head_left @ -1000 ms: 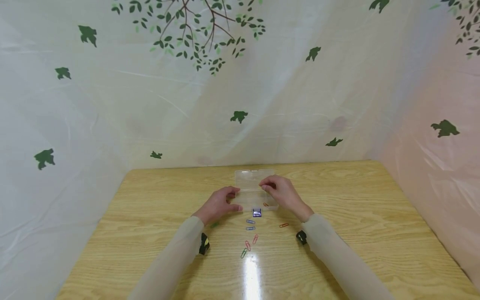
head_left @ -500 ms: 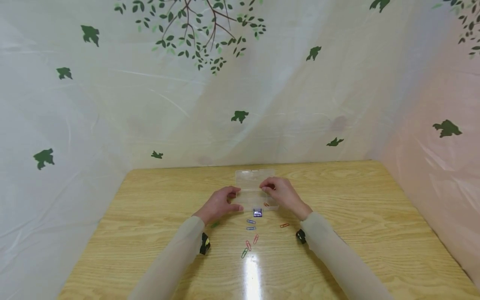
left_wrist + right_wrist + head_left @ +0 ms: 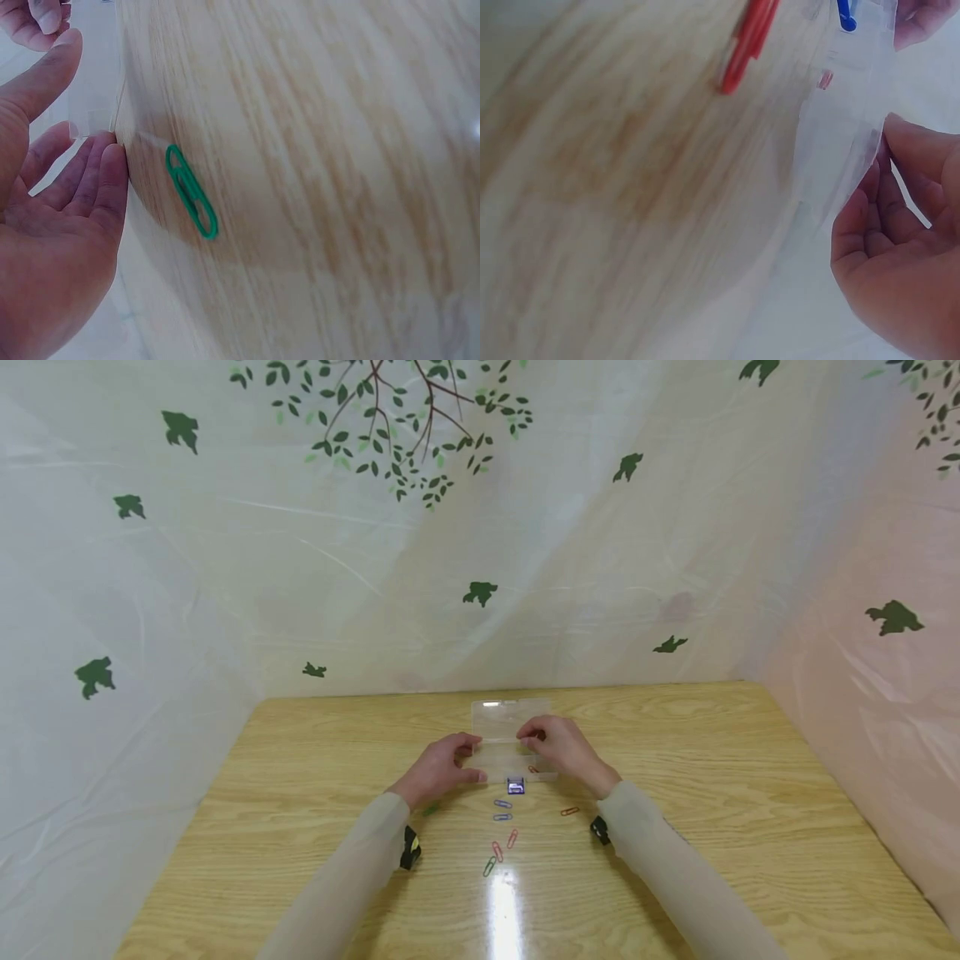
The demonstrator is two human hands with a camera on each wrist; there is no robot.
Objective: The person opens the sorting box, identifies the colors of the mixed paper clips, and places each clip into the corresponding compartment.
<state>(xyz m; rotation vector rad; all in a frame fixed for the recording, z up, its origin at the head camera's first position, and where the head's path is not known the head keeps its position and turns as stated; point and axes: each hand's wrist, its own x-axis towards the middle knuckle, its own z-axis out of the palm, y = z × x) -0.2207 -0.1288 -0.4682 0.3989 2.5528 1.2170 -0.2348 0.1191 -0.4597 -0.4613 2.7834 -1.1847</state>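
Observation:
A clear plastic box (image 3: 498, 766), its lid (image 3: 495, 718) raised at the back, stands at the table's far middle. My left hand (image 3: 441, 767) grips its left end, thumb at the front and fingers behind. Over the box's right half, my right hand (image 3: 566, 753) has thumb and fingertips together. In the right wrist view, those fingertips pinch at the edge of clear plastic (image 3: 844, 142); I cannot tell whether that is a divider or part of the box. One red paper clip (image 3: 533, 769) lies in the right compartment. A green paper clip (image 3: 191, 191) rests beside my left hand.
In front of the box lie two blue paper clips (image 3: 502, 817), two red ones (image 3: 512, 838) and a green one (image 3: 489, 867). Another red clip (image 3: 570, 811) lies to the right. A patterned sheet (image 3: 375, 610) hangs behind the wooden table (image 3: 300, 827).
My right hand has shifted slightly left and down over the box, fingertips still together. My left hand, the box and the loose paper clips stay as they were.

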